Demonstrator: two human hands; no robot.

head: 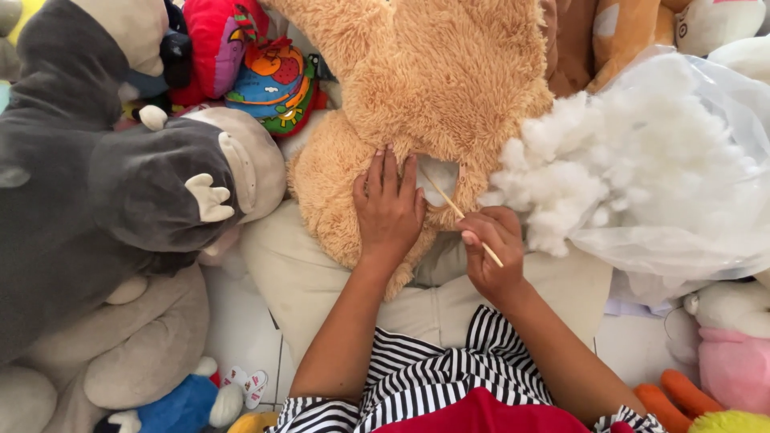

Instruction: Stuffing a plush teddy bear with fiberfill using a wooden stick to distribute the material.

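Two large items dominate: a grey velour plush (88, 184) at left and a tan shaggy bear (433, 80) at centre, lying on the person's lap. A clear plastic bag (706, 200), crumpled and translucent, sits right of the bear; white fluffy stuffing (593, 168) spills from its mouth. A bright fabric toy (273, 84) lies at upper left. The left hand (389, 210) lies flat on the bear, fingers spread narrowly, touching the edge of an open seam (439, 178) showing white fill. The right hand (496, 252), just beside it, pinches a thin wooden stick (459, 215); the stick's tip enters the seam.
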